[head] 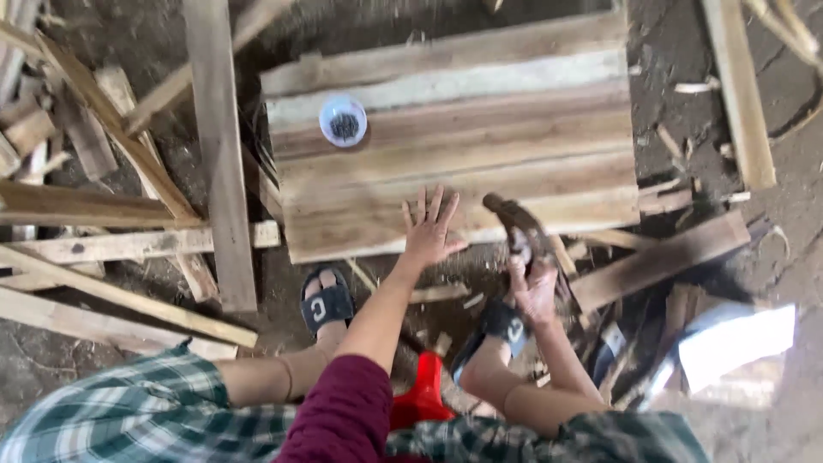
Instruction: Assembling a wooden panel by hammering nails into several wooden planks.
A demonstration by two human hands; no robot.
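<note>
At centre frame your left hand (430,227) lies open-fingered on the near edge of the pale nailed plank panel (454,129) while your right hand (533,287) grips a blurred dark-headed hammer (514,225), likely mid-nailing, so a well-aimed strike seems due.

A dirt floor (686,77) carried everything. On it lay a panel (454,129) of joined planks, with a small white tub (343,120) of dark nails on top. Loose slats (219,146) and offcuts (660,257) lay scattered on the dirt around the panel.
</note>
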